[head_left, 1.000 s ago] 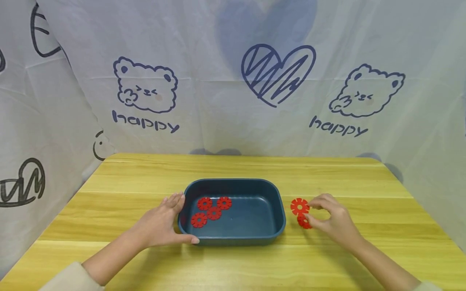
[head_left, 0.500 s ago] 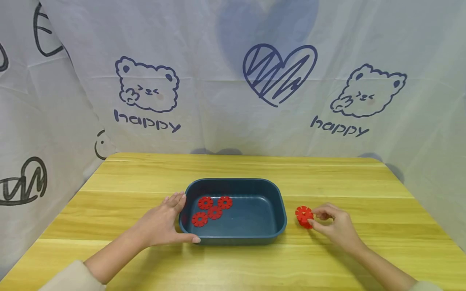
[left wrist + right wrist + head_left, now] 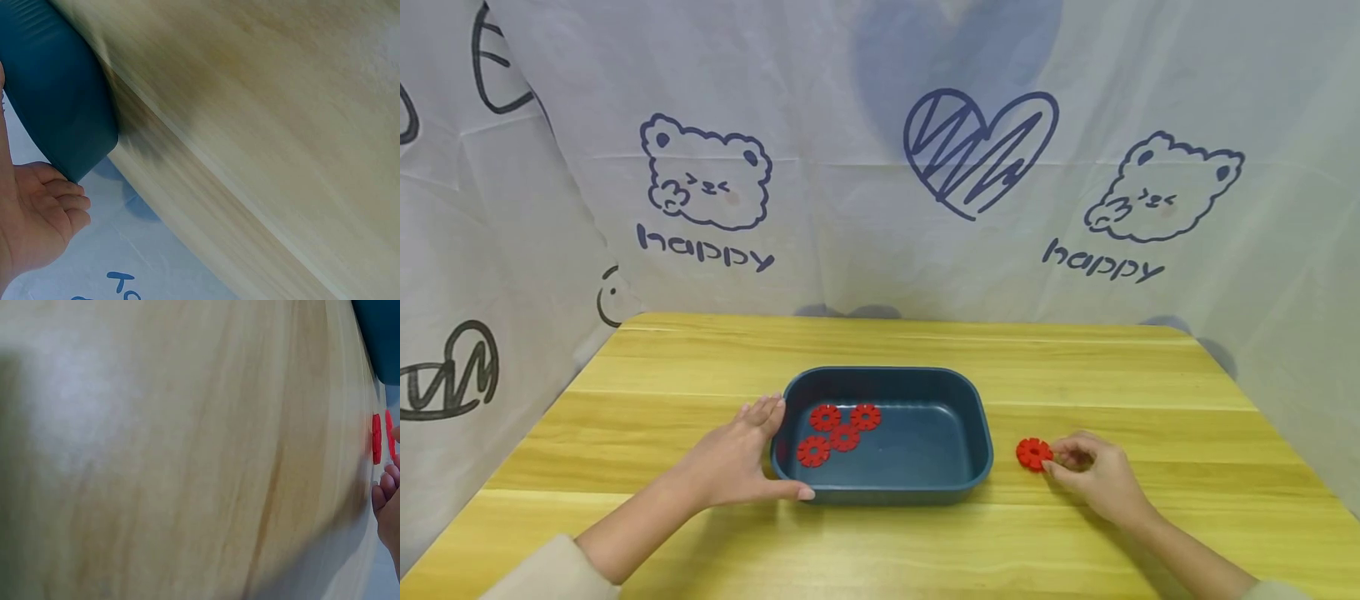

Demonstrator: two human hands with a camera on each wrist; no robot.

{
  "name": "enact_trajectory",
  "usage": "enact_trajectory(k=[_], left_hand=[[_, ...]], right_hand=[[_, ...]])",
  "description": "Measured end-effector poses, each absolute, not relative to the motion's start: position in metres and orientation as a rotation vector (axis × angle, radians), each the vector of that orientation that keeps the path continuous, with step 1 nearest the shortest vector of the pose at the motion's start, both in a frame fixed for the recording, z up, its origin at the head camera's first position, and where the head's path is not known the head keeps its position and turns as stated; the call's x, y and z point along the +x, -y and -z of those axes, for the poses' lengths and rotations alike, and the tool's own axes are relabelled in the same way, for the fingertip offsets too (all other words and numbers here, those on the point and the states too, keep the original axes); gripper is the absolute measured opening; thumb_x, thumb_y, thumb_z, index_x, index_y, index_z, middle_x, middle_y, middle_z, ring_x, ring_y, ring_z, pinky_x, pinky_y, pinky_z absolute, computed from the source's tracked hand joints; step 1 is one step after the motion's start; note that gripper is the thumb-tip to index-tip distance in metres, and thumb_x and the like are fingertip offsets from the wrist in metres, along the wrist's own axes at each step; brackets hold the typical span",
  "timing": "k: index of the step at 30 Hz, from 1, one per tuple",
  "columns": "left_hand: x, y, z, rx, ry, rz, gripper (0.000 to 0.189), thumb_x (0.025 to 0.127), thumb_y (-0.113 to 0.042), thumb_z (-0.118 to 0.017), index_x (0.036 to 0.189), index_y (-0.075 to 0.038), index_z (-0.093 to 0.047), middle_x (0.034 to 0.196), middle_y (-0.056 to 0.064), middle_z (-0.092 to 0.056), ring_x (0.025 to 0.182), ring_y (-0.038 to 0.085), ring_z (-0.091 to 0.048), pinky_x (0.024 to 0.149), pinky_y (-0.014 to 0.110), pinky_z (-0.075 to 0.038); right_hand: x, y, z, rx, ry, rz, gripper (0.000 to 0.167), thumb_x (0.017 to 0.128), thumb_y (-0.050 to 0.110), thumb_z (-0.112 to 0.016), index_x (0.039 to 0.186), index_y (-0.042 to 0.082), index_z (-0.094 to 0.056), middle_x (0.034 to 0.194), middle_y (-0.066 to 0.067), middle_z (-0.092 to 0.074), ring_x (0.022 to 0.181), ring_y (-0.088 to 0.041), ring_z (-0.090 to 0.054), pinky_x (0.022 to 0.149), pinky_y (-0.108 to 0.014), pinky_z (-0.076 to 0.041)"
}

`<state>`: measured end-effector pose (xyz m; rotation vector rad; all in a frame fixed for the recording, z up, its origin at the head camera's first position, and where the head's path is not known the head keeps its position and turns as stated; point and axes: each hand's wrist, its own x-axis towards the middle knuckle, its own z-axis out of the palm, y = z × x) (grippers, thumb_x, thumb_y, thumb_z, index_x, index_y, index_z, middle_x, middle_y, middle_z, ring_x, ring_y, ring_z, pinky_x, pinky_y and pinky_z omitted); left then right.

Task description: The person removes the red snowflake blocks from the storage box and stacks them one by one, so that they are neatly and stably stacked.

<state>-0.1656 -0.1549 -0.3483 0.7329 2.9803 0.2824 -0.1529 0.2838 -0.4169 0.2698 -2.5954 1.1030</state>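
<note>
A dark blue plastic box stands mid-table, with several red notched building discs lying flat in its left part. My left hand holds the box's left end, thumb along the front wall and fingers at the left rim. In the left wrist view, bent fingers meet the box's edge. To the right of the box, my right hand pinches a red building disc between thumb and fingers. The right wrist view shows this disc just above a second red disc on the table; from the head they overlap.
The yellow wood-grain table reaches back to a white cloth printed with bears, a heart and lettering. More cloth hangs along the left side.
My right hand has come down and toward me, bringing the pinched disc from behind the other disc to over it. My left hand stays on the box.
</note>
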Motion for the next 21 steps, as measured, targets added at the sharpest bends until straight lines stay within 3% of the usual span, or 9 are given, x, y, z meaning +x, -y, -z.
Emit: enact_trajectory(k=[21], left_hand=[[-0.1655, 0.1545, 0.3486, 0.735, -2.993, -0.279, 0.114, 0.067, -0.073, -0.061, 0.140, 0.009, -0.032, 0.148, 0.026, -0.029, 0.134, 0.044, -0.031, 0.098, 0.054, -0.040]], right_hand=[[-0.1530, -0.2841, 0.4229, 0.253, 2.603, -1.069, 0.013, 0.069, -0.001, -0.077, 0.079, 0.000, -0.069, 0.071, 0.001, -0.061, 0.063, 0.006, -0.049, 0.055, -0.017, -0.047]])
